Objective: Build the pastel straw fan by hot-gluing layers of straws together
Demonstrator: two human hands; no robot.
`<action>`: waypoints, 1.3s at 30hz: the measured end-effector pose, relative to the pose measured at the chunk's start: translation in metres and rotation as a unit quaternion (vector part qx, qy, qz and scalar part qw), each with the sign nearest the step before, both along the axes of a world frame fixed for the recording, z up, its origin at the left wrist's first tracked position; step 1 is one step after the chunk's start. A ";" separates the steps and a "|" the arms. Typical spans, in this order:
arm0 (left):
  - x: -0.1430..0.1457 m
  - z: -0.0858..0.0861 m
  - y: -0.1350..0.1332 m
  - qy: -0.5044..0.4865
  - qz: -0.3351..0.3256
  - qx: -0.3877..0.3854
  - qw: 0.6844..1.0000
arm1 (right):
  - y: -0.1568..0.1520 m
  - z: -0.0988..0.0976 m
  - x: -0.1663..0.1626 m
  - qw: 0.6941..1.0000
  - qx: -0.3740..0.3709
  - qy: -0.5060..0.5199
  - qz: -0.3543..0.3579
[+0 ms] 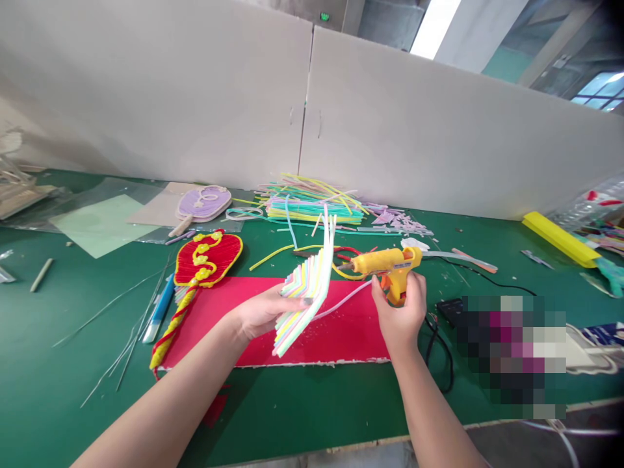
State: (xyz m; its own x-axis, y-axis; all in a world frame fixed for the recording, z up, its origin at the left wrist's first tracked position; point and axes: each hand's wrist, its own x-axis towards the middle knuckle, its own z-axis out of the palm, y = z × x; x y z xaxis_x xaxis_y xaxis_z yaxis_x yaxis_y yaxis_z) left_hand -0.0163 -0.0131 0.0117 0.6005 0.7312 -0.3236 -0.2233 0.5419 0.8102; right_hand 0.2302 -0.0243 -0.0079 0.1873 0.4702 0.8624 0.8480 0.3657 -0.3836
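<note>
My left hand (pixel 260 313) grips a flat piece woven from pastel strips (pixel 305 292), held on edge above a red board (pixel 336 331). A loose lilac strip (pixel 341 300) trails from the piece toward my right hand. My right hand (pixel 400 312) is closed around the handle of a yellow hot glue gun (pixel 385 263), whose nozzle points left toward the woven piece, a short gap away.
A red and yellow fan-shaped craft (pixel 207 260) lies left of the board, a lilac one (pixel 202 203) behind it. A pile of coloured strips (pixel 312 201) sits by the white partition. A blue knife (pixel 160 312), thin wires, a black cable and a yellow bar (pixel 560 239) lie around.
</note>
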 end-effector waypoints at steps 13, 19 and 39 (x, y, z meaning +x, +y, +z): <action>0.000 0.001 -0.001 -0.002 -0.013 -0.006 1.000 | 0.000 -0.001 0.001 0.999 -0.027 0.001 0.023; 0.000 0.001 -0.001 -0.007 -0.006 -0.004 1.000 | 0.000 -0.003 0.003 0.999 -0.013 -0.003 0.030; -0.002 -0.002 0.001 0.013 -0.016 0.015 1.000 | 0.003 -0.007 0.006 1.000 0.000 -0.002 -0.009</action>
